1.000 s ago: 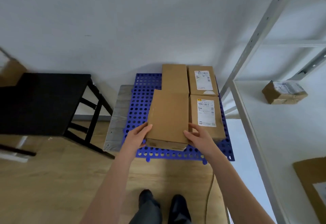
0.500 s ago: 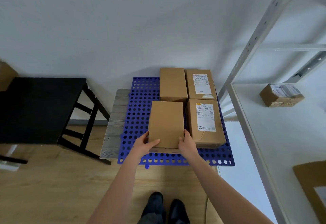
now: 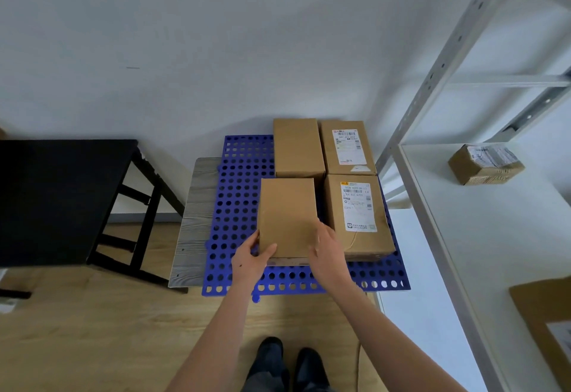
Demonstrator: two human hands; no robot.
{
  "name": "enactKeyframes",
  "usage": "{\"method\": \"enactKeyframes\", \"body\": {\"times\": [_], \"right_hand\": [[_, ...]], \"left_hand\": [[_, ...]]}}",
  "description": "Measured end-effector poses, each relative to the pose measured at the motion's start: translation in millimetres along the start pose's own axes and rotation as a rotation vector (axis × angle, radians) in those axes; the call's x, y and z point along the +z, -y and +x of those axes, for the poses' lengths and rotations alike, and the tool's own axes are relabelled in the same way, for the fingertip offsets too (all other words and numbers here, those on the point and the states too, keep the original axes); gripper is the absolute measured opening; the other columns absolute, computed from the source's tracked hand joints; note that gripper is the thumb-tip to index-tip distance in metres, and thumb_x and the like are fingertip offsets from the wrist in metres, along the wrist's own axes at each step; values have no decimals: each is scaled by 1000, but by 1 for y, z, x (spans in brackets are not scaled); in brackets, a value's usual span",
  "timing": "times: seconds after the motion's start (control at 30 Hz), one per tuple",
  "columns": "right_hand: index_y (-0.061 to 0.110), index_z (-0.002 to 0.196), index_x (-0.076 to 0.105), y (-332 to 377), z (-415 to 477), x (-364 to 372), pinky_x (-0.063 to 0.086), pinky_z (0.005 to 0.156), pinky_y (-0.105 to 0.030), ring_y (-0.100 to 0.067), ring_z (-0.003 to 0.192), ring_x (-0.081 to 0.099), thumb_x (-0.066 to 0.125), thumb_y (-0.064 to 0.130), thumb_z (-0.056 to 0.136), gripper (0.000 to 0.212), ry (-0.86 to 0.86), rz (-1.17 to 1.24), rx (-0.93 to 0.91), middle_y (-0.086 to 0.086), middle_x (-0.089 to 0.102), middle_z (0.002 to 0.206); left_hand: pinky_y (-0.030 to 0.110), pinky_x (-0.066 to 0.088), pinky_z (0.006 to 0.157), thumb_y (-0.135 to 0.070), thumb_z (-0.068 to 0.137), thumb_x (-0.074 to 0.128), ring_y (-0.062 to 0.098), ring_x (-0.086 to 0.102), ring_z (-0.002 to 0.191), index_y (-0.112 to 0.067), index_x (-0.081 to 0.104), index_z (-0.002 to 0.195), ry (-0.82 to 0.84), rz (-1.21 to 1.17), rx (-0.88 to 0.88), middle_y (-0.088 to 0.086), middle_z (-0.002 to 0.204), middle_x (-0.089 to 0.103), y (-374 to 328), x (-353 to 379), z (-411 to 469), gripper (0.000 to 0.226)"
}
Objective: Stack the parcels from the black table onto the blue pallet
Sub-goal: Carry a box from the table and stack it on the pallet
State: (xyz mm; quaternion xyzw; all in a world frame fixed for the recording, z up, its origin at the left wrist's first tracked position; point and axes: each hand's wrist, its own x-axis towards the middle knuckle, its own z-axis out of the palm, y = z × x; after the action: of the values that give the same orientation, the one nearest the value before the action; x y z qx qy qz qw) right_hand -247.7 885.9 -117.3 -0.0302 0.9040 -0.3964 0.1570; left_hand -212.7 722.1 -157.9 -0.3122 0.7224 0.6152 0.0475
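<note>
Parcels look nearly all moved: the black table point(image 3: 61, 200) shows none on the part in view, while the blue pallet point(image 3: 241, 206) carries four in a block toward its right. The back plain parcel point(image 3: 298, 147), back labelled parcel point(image 3: 347, 147) and front labelled parcel point(image 3: 358, 215) stand free. The front plain parcel point(image 3: 287, 215) seems down or nearly so; the left hand point(image 3: 251, 260) pinches its near left corner, thumb on top, and the right hand point(image 3: 329, 255) clasps its right edge. Letting go likely remains.

The blue pallet point(image 3: 241, 206) is open along its left strip; parcels point(image 3: 298, 147) fill its right, beside a shelf post point(image 3: 432, 82).
</note>
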Motion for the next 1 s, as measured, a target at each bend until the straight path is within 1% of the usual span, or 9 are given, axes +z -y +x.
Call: {"method": "enactKeyframes", "body": {"times": [0.07,0.13,0.2,0.27,0.37,0.43,0.73,0.9,1.0], "right_hand": [[23,150,29,-8,2,-12,32,114,-34,-19,142,30,51,5,94,63,-109,-44,-49,2,27,156],[27,150,28,-19,10,-28,16,119,-45,-25,149,12,51,15,96,60,-181,-259,-26,-3,21,160],[32,151,23,-33,19,-40,1,117,-57,-32,149,-8,46,30,99,57,-140,-505,63,-6,7,163],[38,150,20,-46,25,-48,-4,113,-64,-37,147,-17,41,47,98,56,-86,-595,139,-5,-4,164],[45,149,19,-62,27,-52,-4,113,-64,-41,145,-20,36,66,91,64,-33,-602,171,-6,-7,163],[47,149,16,-66,28,-53,-2,114,-63,-41,145,-18,36,71,88,68,-17,-598,179,-8,-6,163],[47,150,13,-69,30,-56,-4,113,-63,-42,145,-18,39,73,86,73,0,-586,186,-8,-4,163],[47,149,14,-69,31,-58,-5,113,-64,-42,145,-18,39,73,86,73,4,-593,176,-9,-3,163],[46,150,13,-66,32,-60,-6,113,-64,-43,145,-17,39,72,86,74,21,-601,184,-9,-3,163]], "left_hand": [[45,53,91,-27,81,73,22,54,120,-20,44,140,9,9,18,3,133,56,0,0,2,66],[45,52,93,-28,82,72,22,53,122,-20,43,141,18,12,20,3,135,54,0,1,4,66],[45,50,96,-28,83,71,21,52,123,-21,41,142,31,29,19,3,137,53,-1,2,5,67],[44,49,97,-30,84,69,21,53,122,-22,39,143,40,63,29,3,137,52,-1,3,6,67],[40,46,101,-35,85,67,20,52,121,-20,38,144,38,125,51,2,139,51,-1,7,6,68],[29,41,102,-37,85,66,17,50,123,-20,39,144,27,176,68,1,138,51,-3,12,5,67],[30,36,104,-40,86,65,17,46,128,-19,38,144,-26,247,90,0,139,51,-10,27,1,67],[20,36,92,-43,86,63,15,49,123,-20,39,143,-20,286,94,-1,136,53,-9,30,3,66],[22,38,92,-46,85,62,16,51,122,-19,38,144,-24,313,78,0,136,53,-9,31,5,69]]}}
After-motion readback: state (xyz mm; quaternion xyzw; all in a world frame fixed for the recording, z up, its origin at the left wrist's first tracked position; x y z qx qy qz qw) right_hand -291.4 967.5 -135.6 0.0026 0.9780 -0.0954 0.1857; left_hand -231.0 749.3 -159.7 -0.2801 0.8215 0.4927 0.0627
